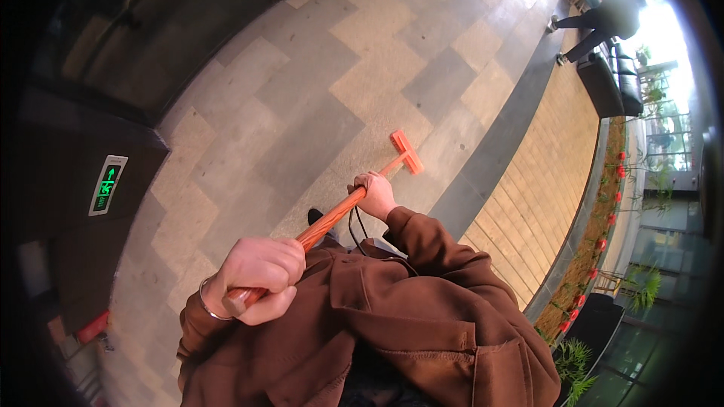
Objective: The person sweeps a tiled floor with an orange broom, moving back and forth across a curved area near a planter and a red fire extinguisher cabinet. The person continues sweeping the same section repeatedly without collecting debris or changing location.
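Note:
A push broom with a wood-grain handle (330, 220) slants from near my body out over the floor. My left hand (260, 277), with a bangle at the wrist, is wrapped around the handle's near end. Farther along, my right hand (374, 194) grips the same handle. Its orange-red brush head (406, 152) is at the far end, over the tiled floor (317, 141); whether the bristles touch the floor is hard to tell. Part of a dark shoe (315, 215) shows beside the handle.
On the left is a dark wall (56, 181) with a lit green exit sign (108, 185). A wooden deck (543, 181) runs along the right, beside a planting bed (602, 203) with red objects. Farther off, a person (611, 20) stands near a black sofa (602, 82).

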`<state>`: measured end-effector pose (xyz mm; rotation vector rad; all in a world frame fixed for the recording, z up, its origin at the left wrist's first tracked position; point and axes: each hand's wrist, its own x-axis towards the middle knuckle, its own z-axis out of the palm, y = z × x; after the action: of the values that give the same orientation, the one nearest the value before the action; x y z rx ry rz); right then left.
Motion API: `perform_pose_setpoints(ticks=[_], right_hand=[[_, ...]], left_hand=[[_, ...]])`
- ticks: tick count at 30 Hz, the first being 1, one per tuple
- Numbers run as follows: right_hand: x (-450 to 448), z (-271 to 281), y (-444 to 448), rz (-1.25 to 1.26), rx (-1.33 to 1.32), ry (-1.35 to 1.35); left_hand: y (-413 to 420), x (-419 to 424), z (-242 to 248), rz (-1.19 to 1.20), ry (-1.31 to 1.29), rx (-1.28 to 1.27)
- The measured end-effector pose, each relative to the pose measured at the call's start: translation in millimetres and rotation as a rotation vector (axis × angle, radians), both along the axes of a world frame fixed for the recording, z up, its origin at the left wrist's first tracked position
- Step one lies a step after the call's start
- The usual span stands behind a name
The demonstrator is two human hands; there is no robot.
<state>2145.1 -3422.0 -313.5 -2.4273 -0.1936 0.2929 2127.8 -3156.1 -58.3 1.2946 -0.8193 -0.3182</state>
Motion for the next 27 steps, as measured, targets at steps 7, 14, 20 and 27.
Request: perform_pose_setpoints(ticks=[7, 14, 20, 27], right_hand=[[41, 1, 86, 0.160, 0.168, -0.146], [85, 13, 165, 0.406, 0.246, -0.109], [96, -2, 113, 0.396, 0.144, -0.099], [143, -16, 96, 0.452, -0.019, -0.019]], left_hand=[[50, 0, 40, 0.147, -0.055, 0.017], [65, -13, 56, 0.133, -0.185, 0.161], [72, -1, 26, 0.329, 0.008, 0.096], [66, 24, 18, 0.527, 0.143, 0.198]])
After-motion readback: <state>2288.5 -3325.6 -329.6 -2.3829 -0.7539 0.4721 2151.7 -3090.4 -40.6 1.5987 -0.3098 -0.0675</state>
